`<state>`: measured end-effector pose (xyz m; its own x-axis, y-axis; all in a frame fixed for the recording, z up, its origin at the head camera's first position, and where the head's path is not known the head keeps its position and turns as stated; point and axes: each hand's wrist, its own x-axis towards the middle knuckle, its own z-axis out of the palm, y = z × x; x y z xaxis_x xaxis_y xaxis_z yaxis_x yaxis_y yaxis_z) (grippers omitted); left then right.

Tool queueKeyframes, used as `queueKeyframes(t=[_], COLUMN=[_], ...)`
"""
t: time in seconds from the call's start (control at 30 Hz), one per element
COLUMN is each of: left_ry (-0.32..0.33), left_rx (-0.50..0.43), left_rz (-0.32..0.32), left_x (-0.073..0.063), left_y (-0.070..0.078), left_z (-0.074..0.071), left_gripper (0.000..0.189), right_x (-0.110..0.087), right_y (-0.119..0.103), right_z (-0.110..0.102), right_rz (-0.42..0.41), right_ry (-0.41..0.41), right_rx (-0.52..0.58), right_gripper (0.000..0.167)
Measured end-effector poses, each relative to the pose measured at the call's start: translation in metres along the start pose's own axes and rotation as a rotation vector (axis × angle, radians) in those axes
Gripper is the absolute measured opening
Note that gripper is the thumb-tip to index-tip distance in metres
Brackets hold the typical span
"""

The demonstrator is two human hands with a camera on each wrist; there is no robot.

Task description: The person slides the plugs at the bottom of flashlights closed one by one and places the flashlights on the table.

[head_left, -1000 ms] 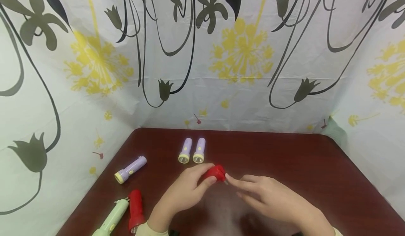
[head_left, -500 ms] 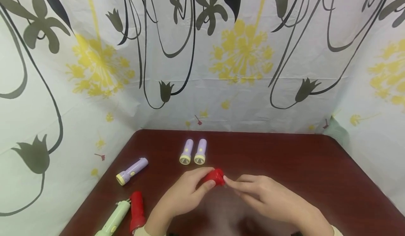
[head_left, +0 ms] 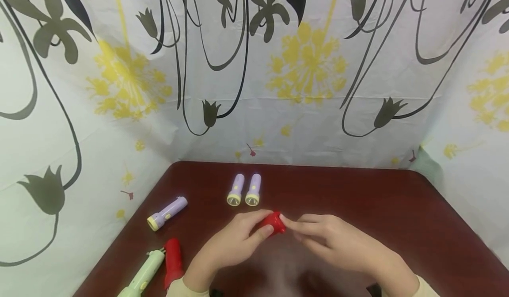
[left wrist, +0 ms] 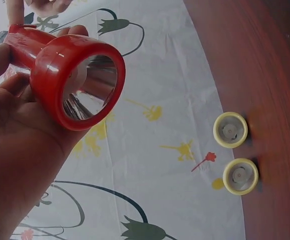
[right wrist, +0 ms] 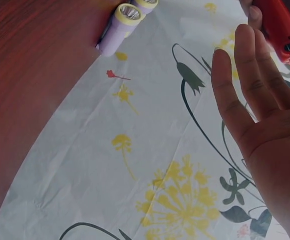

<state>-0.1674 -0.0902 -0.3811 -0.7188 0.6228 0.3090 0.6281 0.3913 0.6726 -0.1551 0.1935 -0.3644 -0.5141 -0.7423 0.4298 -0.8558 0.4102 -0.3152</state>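
My left hand (head_left: 232, 246) grips a red flashlight (head_left: 277, 223) above the middle of the table, fingers and thumb around its body. In the left wrist view the flashlight (left wrist: 50, 65) shows its wide head and shiny reflector facing the camera. My right hand (head_left: 338, 239) reaches in from the right, a fingertip touching the tail end of the flashlight. Seen from the right wrist, several fingers of the right hand (right wrist: 264, 100) stretch out straight beside the red body (right wrist: 279, 22), near a small dark spot at its end.
Two purple flashlights (head_left: 252, 191) with yellow rims stand side by side farther back. Another purple flashlight (head_left: 167, 213) lies at the left. Nearer, a second red flashlight (head_left: 172, 259) lies beside a green flashlight (head_left: 145, 270). Patterned cloth (head_left: 254, 76) surrounds the dark red table (head_left: 358, 195).
The held red flashlight has tilted slightly, its tail end turning a little toward me. The right fingertip stays at that end. The head view has shifted slightly.
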Motion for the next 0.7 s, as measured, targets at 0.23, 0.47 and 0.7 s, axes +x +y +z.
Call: queueKeyframes(t=[0.23, 0.47, 0.7], left_ry=[-0.019, 0.001, 0.009], left_rx=[-0.007, -0.01, 0.008], left_rz=[-0.037, -0.087, -0.103], left_x=[0.0037, 0.0075, 0.0099], left_y=[-0.002, -0.0024, -0.0037], left_z=[-0.0028, -0.0021, -0.0015], left_gripper=[0.036, 0.039, 0.037], right_x=[0.0014, 0.0015, 0.0006], right_y=[0.0007, 0.003, 0.004], right_z=[0.0002, 0.0, -0.0004], right_rz=[0.049, 0.1, 0.142], right_ry=[-0.018, -0.038, -0.062], right_rx=[-0.044, -0.108, -0.12], right_gripper=[0.065, 0.067, 0.069])
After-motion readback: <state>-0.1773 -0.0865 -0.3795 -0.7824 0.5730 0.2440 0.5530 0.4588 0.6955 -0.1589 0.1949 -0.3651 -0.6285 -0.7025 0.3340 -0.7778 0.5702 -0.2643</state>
